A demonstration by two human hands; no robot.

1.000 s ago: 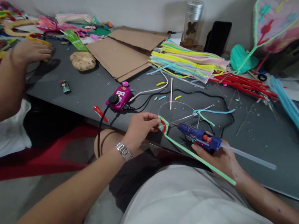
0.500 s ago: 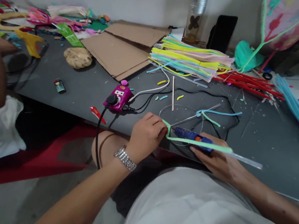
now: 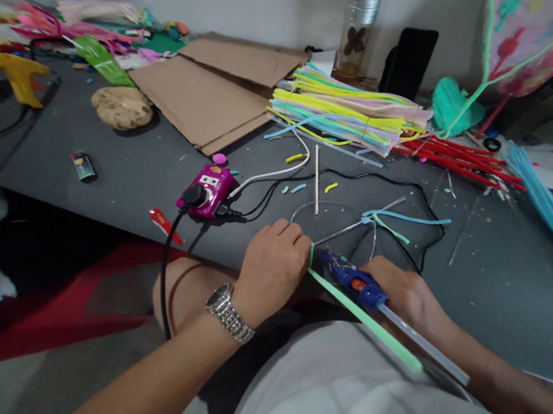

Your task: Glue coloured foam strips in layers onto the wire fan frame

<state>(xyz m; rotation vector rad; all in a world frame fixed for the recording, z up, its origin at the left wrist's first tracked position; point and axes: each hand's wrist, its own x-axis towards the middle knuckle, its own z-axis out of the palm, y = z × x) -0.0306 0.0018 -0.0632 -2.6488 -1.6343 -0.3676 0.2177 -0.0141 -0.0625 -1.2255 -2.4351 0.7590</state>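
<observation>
My left hand [image 3: 277, 271], with a metal watch on its wrist, is closed in a pinch on a pale green pipe cleaner [image 3: 366, 320], at the side of a thin wire loop. The strip's long free end slants down toward my white shirt. My right hand [image 3: 407, 288] grips a blue hot glue gun [image 3: 353, 278], its nozzle close to my left fingertips; whether it touches the strip I cannot tell. A clear glue stick [image 3: 424, 343] juts from the gun's back. Blue pipe cleaner [image 3: 409, 216] is wound on the wire frame's far end.
A purple power socket [image 3: 209, 192] with black cables lies left of my hands. Behind are cardboard sheets [image 3: 207, 94], a stone-like lump [image 3: 122, 108], bundled pipe cleaners [image 3: 345, 111], a bottle [image 3: 358, 29] and a phone [image 3: 409, 59]. Another person's hand is near a yellow glue gun [image 3: 21, 77].
The glue gun has tilted, its back end swinging down toward me. The green strip's free end has swung down toward my shirt. The view has shifted slightly, and the other person's arm has moved left.
</observation>
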